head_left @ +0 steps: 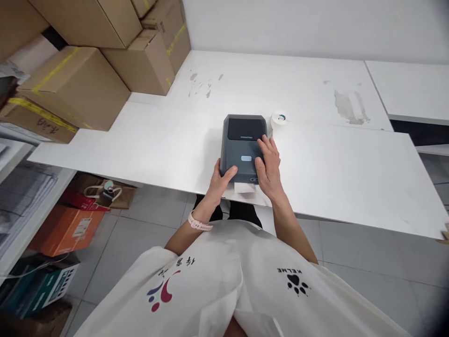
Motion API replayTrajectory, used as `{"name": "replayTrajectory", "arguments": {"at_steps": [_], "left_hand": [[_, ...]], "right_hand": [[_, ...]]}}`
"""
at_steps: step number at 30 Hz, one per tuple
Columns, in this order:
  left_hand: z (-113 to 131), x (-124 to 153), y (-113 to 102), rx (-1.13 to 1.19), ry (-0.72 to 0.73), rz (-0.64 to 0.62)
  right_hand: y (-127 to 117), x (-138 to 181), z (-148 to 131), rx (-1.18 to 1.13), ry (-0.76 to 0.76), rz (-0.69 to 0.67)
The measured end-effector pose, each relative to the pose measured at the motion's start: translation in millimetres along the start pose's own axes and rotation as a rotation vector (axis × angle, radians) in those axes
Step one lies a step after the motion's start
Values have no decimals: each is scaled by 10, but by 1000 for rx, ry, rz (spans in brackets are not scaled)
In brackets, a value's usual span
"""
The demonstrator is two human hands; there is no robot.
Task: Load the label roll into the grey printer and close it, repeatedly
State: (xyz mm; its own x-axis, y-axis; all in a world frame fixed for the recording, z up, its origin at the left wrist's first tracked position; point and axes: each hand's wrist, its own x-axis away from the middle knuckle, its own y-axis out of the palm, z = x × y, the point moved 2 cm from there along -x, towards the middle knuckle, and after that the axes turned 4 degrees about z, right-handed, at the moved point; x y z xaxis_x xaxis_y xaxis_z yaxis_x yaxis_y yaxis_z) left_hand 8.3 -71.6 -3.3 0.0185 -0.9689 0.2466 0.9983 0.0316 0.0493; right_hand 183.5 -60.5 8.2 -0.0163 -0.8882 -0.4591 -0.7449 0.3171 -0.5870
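A dark grey label printer [242, 149] with a black window in its lid and a light button sits on the white table near the front edge. My left hand [218, 183] grips its front left corner, thumb on top and fingers down the side, partly hidden. Over the right side of the lid lies my right hand [270, 168], fingers stretched out and a little apart, thumb near the button. A white paper strip [244, 187] sticks out of the printer's front. Just behind and right of it stands a white label roll [278, 119].
Cardboard boxes [82, 84] are stacked on the table's left end against the wall. Stains [349, 107] mark the white tabletop [336, 173] at the back. Below on the left are a shelf, an orange box [68, 229] and a green box [47, 290] on the tiled floor.
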Motion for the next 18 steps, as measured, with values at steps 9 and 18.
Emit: {"name": "replayTrajectory", "arguments": {"at_steps": [9,18], "left_hand": [[-198,-10,-43,-34,102,45],[-402,492,97,22,-111,-99]], "right_hand": [[39,35,-42,-24,-8,108],[49,55,-84,-43,16,156]]}}
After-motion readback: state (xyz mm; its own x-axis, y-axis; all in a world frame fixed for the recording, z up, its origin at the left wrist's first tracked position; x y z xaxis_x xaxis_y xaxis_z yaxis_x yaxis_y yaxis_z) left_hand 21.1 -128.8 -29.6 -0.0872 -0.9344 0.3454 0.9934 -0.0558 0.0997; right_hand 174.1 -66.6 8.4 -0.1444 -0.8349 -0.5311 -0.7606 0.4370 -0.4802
